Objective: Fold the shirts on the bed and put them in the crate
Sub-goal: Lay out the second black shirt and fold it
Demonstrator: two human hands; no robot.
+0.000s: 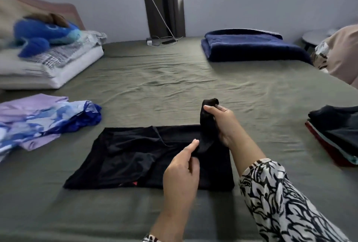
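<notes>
Both hands pinch the black shirt [135, 156] — right hand [222, 123] lifts its sleeve, left hand [182, 172] anchors — so fold it inward flat.

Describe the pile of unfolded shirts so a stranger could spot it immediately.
Start at the green bed and look to its left edge, in front of the white pillows with the blue plush toy. The unfolded shirts lie there in a loose heap. They are lilac and blue-and-white patterned, unlike the black shirt in the centre.

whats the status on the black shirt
Both hands grip the shirt's right edge, lifting it. Rest flat on bed. Nothing in the way.
</notes>
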